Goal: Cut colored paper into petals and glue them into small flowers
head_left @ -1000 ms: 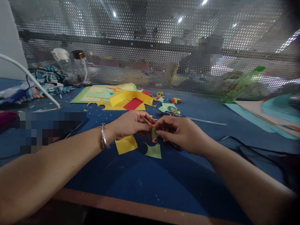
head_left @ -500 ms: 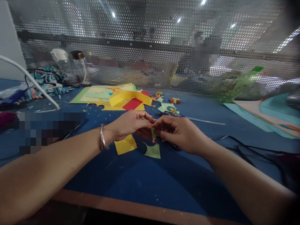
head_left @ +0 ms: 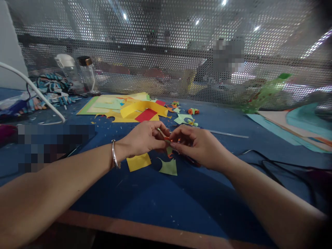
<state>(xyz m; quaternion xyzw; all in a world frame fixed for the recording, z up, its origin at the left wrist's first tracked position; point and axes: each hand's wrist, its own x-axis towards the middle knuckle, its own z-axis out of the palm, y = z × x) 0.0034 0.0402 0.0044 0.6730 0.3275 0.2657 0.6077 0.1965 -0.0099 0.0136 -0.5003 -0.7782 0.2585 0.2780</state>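
Observation:
My left hand (head_left: 144,138), with a silver bracelet on its wrist, and my right hand (head_left: 199,145) meet over the blue table (head_left: 155,197). Both pinch a small folded piece of orange and light-green paper (head_left: 169,149) between their fingertips. Just below them lie a yellow paper scrap (head_left: 138,162) and a light-green cut scrap (head_left: 169,167). Much of the small piece is hidden by my fingers.
A pile of yellow, red and green paper sheets (head_left: 129,107) lies further back, with small paper shapes (head_left: 193,111) beside it. Two bottles (head_left: 77,74) stand at the back left before a perforated metal screen. Black cables (head_left: 272,166) run on the right; teal sheets (head_left: 298,128) lie far right.
My fingers have shifted slightly on the small paper piece, which now sits a little lower between my hands. Nothing else has moved.

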